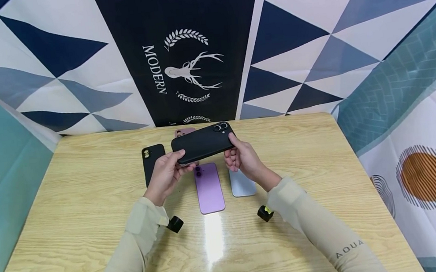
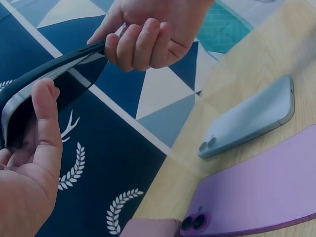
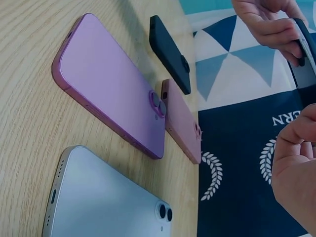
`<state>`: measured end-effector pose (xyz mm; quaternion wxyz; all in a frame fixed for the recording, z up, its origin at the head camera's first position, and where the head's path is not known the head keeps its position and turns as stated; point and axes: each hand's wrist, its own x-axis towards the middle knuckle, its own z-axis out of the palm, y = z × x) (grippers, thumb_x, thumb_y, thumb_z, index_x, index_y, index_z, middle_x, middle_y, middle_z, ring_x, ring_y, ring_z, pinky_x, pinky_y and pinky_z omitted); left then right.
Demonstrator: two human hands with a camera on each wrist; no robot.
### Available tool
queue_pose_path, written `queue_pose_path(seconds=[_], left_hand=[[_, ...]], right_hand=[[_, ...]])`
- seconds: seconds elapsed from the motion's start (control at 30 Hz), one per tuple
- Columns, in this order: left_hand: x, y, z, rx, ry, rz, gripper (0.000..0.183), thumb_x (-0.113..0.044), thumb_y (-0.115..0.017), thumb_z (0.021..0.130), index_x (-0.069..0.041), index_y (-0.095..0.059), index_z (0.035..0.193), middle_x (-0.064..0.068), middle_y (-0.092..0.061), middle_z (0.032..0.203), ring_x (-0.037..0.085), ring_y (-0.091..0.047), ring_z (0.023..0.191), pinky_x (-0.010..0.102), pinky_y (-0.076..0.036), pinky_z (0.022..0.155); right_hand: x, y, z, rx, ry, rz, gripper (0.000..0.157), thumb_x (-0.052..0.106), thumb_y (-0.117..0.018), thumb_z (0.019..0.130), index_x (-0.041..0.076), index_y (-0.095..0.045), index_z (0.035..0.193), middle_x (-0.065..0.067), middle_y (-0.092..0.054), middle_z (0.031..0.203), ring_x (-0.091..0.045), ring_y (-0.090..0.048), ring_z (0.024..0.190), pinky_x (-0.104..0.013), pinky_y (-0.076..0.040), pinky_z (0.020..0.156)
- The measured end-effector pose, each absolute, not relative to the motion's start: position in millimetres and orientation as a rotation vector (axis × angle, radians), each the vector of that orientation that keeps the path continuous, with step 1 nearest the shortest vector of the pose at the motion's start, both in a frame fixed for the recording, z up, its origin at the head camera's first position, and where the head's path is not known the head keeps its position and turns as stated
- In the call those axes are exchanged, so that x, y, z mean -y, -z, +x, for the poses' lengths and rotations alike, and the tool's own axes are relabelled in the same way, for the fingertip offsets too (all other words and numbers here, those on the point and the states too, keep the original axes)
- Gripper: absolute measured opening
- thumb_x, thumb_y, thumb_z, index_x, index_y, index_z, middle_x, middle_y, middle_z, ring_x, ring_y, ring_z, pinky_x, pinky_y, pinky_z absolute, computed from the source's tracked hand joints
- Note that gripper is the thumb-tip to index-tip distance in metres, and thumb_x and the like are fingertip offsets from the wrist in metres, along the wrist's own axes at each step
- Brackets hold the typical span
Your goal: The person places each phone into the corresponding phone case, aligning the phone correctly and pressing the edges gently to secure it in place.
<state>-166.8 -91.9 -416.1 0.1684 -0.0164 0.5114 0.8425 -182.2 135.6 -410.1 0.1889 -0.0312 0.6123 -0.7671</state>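
Note:
Above the far part of the table, both hands hold a black phone case (image 1: pixel 203 144), tilted, with its camera end toward the right. A silvery phone edge (image 2: pixel 24 92) shows along the inside of the case in the left wrist view. The left hand (image 1: pixel 164 172) grips the left end, thumb on the back and fingers underneath. The right hand (image 1: pixel 246 157) pinches the camera end, its thumb on the case's back and the other fingers curled. Below them lie a purple phone (image 1: pixel 209 190) and a light blue phone (image 3: pixel 106 197), both back up.
A second black case (image 1: pixel 153 160) lies beside the left hand. A pink case (image 3: pixel 181 118) lies behind the purple phone, partly hidden in the head view. The wooden table (image 1: pixel 93 237) ends at a patterned cloth (image 1: pixel 200 44). Small black wrist devices (image 1: pixel 175 224) hang under both sleeves.

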Motion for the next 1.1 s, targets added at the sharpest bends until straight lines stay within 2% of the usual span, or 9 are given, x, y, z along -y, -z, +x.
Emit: queue_pose_path(seconds=[0.23, 0.57, 0.87, 1.1], left_hand=[[93, 418, -168, -1.45, -2.39, -0.055, 0.018, -0.016, -0.047, 0.098, -0.002, -0.057, 0.102, 0.003, -0.072, 0.08, 0.008, -0.068, 0.067, 0.019, -0.057, 0.067], [93, 416, -168, -1.452, -2.392, -0.049, 0.02, -0.017, -0.048, 0.098, -0.001, -0.056, 0.105, 0.003, -0.071, 0.081, 0.007, -0.067, 0.067, 0.017, -0.055, 0.064], [89, 411, -167, -1.453, -2.387, -0.039, 0.02, -0.017, -0.047, 0.098, -0.001, -0.056, 0.105, 0.001, -0.072, 0.081, 0.007, -0.068, 0.067, 0.017, -0.056, 0.065], [89, 410, -166, -1.449, -2.387, -0.041, 0.02, -0.016, -0.045, 0.099, 0.0, -0.055, 0.105, 0.002, -0.071, 0.078, 0.007, -0.068, 0.066, 0.017, -0.056, 0.065]], right_hand=[[-135, 410, -182, -1.709, 2.161, -0.065, 0.056, 0.039, -0.025, 0.103, 0.007, -0.05, 0.065, 0.002, -0.052, 0.051, -0.009, -0.047, 0.04, -0.018, -0.04, 0.039], [-127, 416, -180, -1.629, 2.164, -0.104, 0.053, 0.045, -0.029, 0.1, 0.008, -0.05, 0.068, 0.002, -0.053, 0.054, -0.008, -0.047, 0.042, -0.018, -0.039, 0.04], [-113, 418, -173, -1.601, 2.116, -0.23, 0.038, 0.037, -0.047, 0.096, 0.009, -0.051, 0.07, 0.003, -0.052, 0.054, -0.007, -0.047, 0.042, -0.018, -0.037, 0.04], [-109, 414, -173, -1.622, 2.11, -0.223, 0.034, 0.027, -0.044, 0.097, 0.008, -0.052, 0.069, 0.003, -0.052, 0.052, -0.008, -0.048, 0.042, -0.018, -0.037, 0.039]])
